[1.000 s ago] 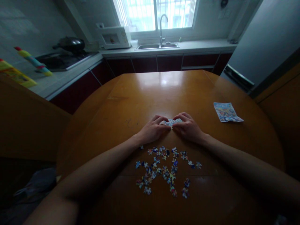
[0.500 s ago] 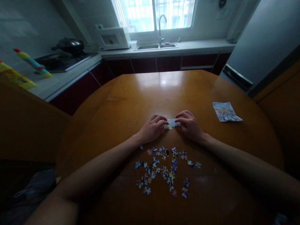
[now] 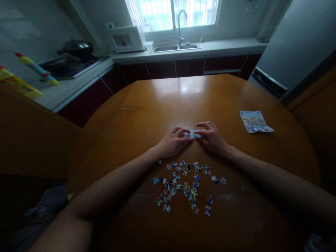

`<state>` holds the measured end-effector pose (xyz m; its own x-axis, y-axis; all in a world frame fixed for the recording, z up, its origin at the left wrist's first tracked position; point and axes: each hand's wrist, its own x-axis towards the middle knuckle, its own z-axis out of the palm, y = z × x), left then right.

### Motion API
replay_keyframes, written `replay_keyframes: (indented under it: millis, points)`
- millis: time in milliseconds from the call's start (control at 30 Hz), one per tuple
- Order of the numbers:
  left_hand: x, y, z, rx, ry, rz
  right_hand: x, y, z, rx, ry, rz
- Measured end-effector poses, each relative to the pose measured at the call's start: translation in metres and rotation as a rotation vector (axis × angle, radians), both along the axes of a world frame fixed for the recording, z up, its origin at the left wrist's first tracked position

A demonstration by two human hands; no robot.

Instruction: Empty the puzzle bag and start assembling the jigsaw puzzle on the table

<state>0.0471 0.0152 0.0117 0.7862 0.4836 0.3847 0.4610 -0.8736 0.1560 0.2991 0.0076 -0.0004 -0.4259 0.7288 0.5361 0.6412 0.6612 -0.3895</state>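
Observation:
A small joined section of jigsaw puzzle (image 3: 194,134), pale blue and white, lies on the wooden table between my two hands. My left hand (image 3: 173,141) is closed on its left side, fingers along the back and thumb reaching over the near edge. At the right side, my right hand (image 3: 212,137) presses a finger onto the section, while another finger is raised above it. The fingers partly cover the section. Loose jigsaw pieces (image 3: 173,190) in mixed colours are scattered on the table nearer to me, below both hands.
A creased printed picture sheet (image 3: 254,121) lies on the table (image 3: 162,105) to the right. Beyond the table stand a counter with a sink (image 3: 168,48), a microwave (image 3: 124,39) and a stove with a dark pan (image 3: 77,48). A fridge (image 3: 296,45) is at the right.
My left thumb has moved right across the near edge of the section. A right-hand finger has lifted and another reaches further over it. The view has shifted slightly.

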Motion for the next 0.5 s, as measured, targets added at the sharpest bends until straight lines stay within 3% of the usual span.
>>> replay_keyframes:
  millis: [500]
  points:
    - [0.0004,0.0012,0.0012,-0.009,0.029,-0.024,-0.0005,0.0003,-0.0005,-0.049,-0.087,0.0]
